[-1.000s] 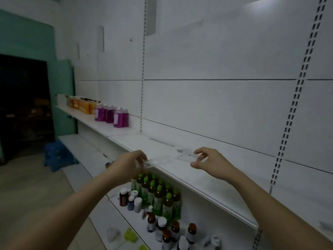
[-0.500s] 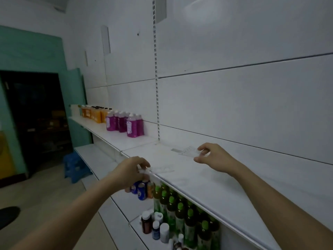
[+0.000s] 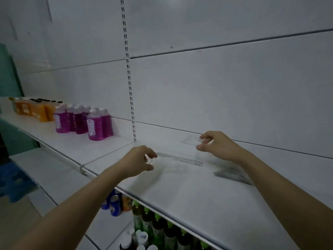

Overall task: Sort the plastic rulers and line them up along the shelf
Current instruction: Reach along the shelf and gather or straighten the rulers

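Note:
On the white shelf [image 3: 180, 188] lies a long clear ruler [image 3: 180, 158], running left to right. My left hand [image 3: 138, 159] is at its left end, with curled thumb and fingers pinching the end of a clear ruler; blur hides the exact contact. Near the back panel, my right hand [image 3: 216, 145] pinches a small clear ruler [image 3: 190, 139] that lies flat on the shelf. A third, greyish ruler [image 3: 232, 175] rests further right, partly behind my right forearm.
Purple bottles [image 3: 97, 123] and orange bottles [image 3: 36, 109] stand on the same shelf to the left. Green-capped bottles [image 3: 158, 226] and cans [image 3: 113, 204] fill the shelf below. A slotted upright [image 3: 128, 73] runs up the white back panel. A blue stool [image 3: 12, 181] sits on the floor at left.
The view has swung down and closer to the shelf. My left hand has brought its clear ruler onto the shelf surface. My right hand still holds the small ruler near the back panel.

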A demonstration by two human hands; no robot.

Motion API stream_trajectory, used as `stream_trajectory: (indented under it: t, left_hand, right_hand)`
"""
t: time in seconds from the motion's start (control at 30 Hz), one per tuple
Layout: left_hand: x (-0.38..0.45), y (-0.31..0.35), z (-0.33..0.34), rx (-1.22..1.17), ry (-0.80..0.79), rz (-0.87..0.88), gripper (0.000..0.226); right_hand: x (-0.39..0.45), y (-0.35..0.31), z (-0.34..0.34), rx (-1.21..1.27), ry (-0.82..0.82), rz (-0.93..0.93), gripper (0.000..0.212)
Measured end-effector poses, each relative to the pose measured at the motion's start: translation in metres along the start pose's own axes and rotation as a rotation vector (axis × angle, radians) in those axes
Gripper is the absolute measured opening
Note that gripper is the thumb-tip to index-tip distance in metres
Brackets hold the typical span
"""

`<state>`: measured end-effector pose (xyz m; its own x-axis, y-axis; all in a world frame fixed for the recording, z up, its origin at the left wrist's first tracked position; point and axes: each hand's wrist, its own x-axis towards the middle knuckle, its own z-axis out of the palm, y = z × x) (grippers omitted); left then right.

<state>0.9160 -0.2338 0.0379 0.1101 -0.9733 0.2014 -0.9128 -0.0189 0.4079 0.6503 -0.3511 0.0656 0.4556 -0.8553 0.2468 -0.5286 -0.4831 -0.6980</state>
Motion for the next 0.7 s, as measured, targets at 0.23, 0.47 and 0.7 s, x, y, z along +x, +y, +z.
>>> stream_trajectory:
  t: [0.23,0.47,0.7]
  left_hand:
    - [0.107,-0.026,0.037,-0.067,-0.181,0.236,0.043]
    - [0.168,-0.039,0.069,-0.092,-0.257,0.391,0.038]
    - [0.191,-0.033,0.081,-0.078,-0.326,0.522,0.033]
  right_hand:
    - [0.016,0.015,0.017,-0.026,0.128,0.217,0.038]
    - [0.013,0.011,0.032,-0.094,0.275,0.35,0.039]
    - [0.012,0.006,0.038,-0.125,0.314,0.373,0.039]
